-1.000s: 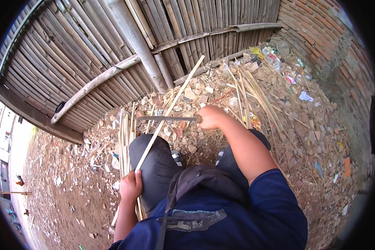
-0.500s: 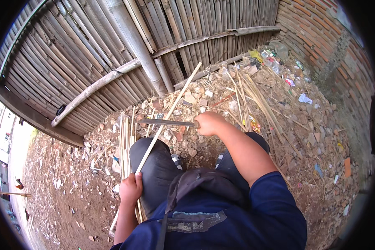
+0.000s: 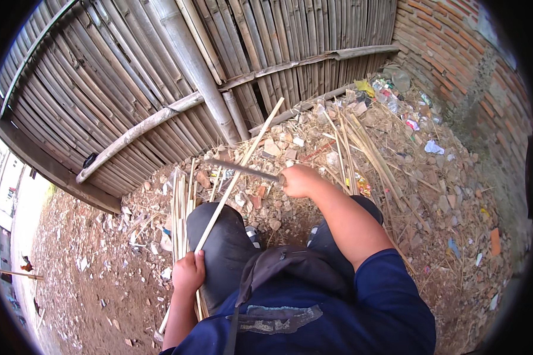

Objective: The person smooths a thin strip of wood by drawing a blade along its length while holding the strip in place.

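A long, thin bamboo strip is pale yellow and flat. It slants up from the person's lap toward the fence, with its far tip near the bottom of the slats. Its low end is down by the left knee.

The left hand is wrapped tight around the low part of the strip. The fingers are curled shut on it, with the thumb on top.

The right hand is out in front, past the knees. It is closed in a fist around the handle of a dark knife. The blade is long and grey and points to the left. It meets the strip about halfway up and crosses it there. It is too small to tell if the blade is cut into the strip or just lies on it.

Beside the left knee, a bunch of more thin strips stands on the ground. Another loose pile of long strips lies past the right hand.

The ground is brown dirt with broken bits of brick, stones and scraps of rubbish. A bamboo fence stands behind it all, with a thick pole leaning on it. A red brick wall is on the right.
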Available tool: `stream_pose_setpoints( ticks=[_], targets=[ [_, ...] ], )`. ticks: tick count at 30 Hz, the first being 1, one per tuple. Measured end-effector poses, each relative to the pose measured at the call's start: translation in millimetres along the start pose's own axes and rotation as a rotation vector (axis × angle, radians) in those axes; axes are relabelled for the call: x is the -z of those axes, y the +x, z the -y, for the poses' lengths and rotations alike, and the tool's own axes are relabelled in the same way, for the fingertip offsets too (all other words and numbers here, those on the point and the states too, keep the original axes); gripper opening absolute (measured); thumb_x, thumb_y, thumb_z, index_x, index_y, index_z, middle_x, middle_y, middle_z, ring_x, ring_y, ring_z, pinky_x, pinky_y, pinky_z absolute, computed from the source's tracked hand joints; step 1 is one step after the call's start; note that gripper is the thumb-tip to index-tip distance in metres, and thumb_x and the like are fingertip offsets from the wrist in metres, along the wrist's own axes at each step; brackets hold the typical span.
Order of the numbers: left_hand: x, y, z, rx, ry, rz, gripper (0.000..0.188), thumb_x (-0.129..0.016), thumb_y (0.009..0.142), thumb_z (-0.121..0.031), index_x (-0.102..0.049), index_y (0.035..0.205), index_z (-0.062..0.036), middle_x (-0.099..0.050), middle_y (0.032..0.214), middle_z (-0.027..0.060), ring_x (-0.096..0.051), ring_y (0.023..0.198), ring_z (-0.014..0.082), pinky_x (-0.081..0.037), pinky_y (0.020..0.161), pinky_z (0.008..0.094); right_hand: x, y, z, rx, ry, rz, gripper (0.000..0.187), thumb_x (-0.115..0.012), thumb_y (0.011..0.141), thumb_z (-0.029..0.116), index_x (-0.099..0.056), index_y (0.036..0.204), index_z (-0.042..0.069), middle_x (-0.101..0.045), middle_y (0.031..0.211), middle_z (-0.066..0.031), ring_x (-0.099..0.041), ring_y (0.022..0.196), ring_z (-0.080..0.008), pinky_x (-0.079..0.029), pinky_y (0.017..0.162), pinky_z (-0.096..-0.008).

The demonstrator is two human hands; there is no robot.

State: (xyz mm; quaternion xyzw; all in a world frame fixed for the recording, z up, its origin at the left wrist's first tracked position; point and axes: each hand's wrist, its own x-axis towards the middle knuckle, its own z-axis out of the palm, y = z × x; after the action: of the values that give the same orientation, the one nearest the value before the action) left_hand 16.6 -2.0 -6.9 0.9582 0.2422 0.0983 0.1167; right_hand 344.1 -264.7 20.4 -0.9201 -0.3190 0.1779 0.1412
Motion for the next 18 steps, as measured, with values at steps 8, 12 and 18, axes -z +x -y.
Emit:
stream_pose_setpoints(
  ticks=[8, 12, 18],
  targets=[
    [-2, 1, 3, -0.005, -0.068, -0.004, 0.046, -0.058, 0.1, -0.038, -0.055, 0.069, -0.0039, -0.062, 0.061, 0.0234, -0.063, 0.058, 0.0459, -0.049, 0.055, 0.0553, 8, 6, -7, 0.006, 0.056, -0.049, 0.026, -0.068, 0.077, 0.021, -0.073, 0.1, 0.009, -0.072, 0.098, -0.0171, -0.07, 0.094, -0.0368, -0.056, 0.083, -0.0481],
    [1, 3, 0, 0.006, -0.045, -0.006, 0.046, -0.058, 0.1, -0.038, -0.056, 0.07, -0.0043, -0.062, 0.061, 0.0233, -0.063, 0.059, 0.0459, -0.05, 0.056, 0.056, -2, 26, -39, -0.147, 0.174, -0.081, 0.032, -0.066, 0.082, 0.022, -0.071, 0.108, 0.005, -0.071, 0.108, -0.0215, -0.068, 0.101, -0.0385, -0.055, 0.088, -0.0465],
    [-1, 0, 2, 0.009, -0.053, -0.016, 0.046, -0.058, 0.1, -0.041, -0.057, 0.07, -0.0049, -0.064, 0.063, 0.0229, -0.064, 0.06, 0.0459, -0.051, 0.058, 0.0565, 1, 7, -3, -0.089, 0.133, -0.053, 0.035, -0.067, 0.08, 0.022, -0.071, 0.111, 0.007, -0.071, 0.111, -0.0204, -0.068, 0.105, -0.0382, -0.055, 0.091, -0.0458]
  ],
)
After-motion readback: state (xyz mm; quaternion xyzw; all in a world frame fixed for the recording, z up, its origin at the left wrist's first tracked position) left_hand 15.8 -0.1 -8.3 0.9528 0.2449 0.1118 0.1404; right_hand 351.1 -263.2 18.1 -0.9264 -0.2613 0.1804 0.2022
